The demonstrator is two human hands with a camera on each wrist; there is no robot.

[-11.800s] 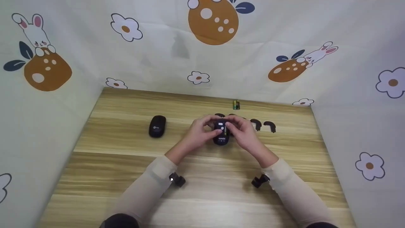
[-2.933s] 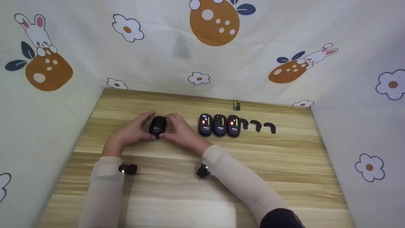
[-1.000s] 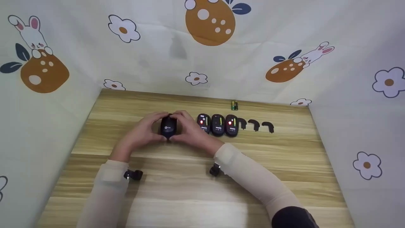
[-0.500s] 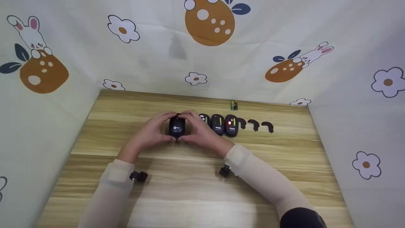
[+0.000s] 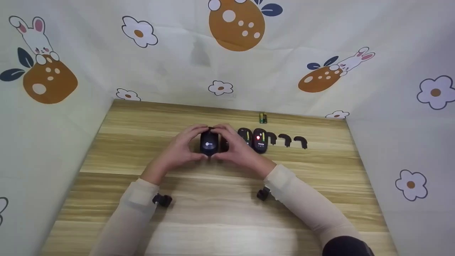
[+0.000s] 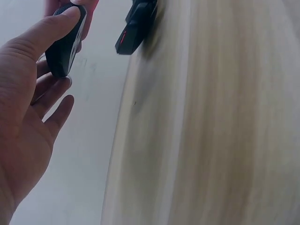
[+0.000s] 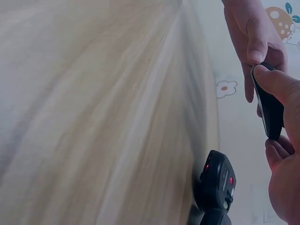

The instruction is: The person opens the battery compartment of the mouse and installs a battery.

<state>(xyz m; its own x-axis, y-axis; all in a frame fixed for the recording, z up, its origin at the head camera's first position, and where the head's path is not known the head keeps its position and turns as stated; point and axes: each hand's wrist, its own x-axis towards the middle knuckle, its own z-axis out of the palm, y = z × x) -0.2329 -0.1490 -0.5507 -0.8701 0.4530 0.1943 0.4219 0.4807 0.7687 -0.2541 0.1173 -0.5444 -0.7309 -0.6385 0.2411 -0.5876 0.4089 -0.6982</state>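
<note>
A black computer mouse [image 5: 209, 143], top side up with a pale logo, is held above the table by both hands. My left hand [image 5: 179, 147] pinches its left side between thumb and fingers. On the other side, my right hand [image 5: 239, 148] grips it the same way. The left wrist view shows the mouse [image 6: 63, 49] raised off the wood, with the left thumb on its edge. In the right wrist view the thumb and fingers of the right hand [image 7: 285, 150] clasp the mouse [image 7: 273, 105], and its underside is hidden.
Upturned mice with batteries inside, one [image 5: 260, 140] glowing red, stand in a row right of the hands; the right hand partly hides the leftmost. Curved black covers [image 5: 301, 142] lie farther right. Two loose batteries [image 5: 263, 118] sit near the back wall cloth [image 5: 177, 71].
Earlier, both hands handled an upturned mouse in the row, then reached left to the remaining one. They have lifted that mouse and carried it right, towards the row.
</note>
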